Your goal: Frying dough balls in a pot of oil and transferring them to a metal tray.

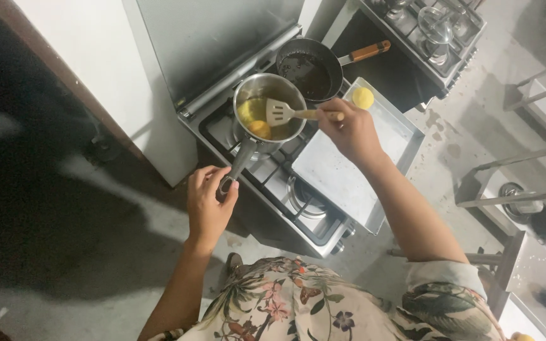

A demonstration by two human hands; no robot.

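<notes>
Fingers of the left hand (208,201) are curled tight around the end of the long handle of a shiny steel pot (268,108). Fingers of the right hand (351,131) are closed around the wooden handle of a slotted spatula (280,112). The spatula's flat end sits inside the pot, over the oil. Two round yellow balls (253,120) float in the pot, one near the spatula and one just under it, by the rim. The pot stands on a burner at the back of the stove (273,183), on the left side. Just behind it is a dark pan (309,71) with an orange handle that points to the right; dark liquid is in it. A flat metal tray (349,170) lies across the right side of the stove, under the right wrist. One more yellow ball (362,97) rests on the far corner of the tray, near the right hand. The stove lid (216,38) stands open behind the pots. A second stove (424,31) is farther back. The person wears a flowery shirt (298,309).
</notes>
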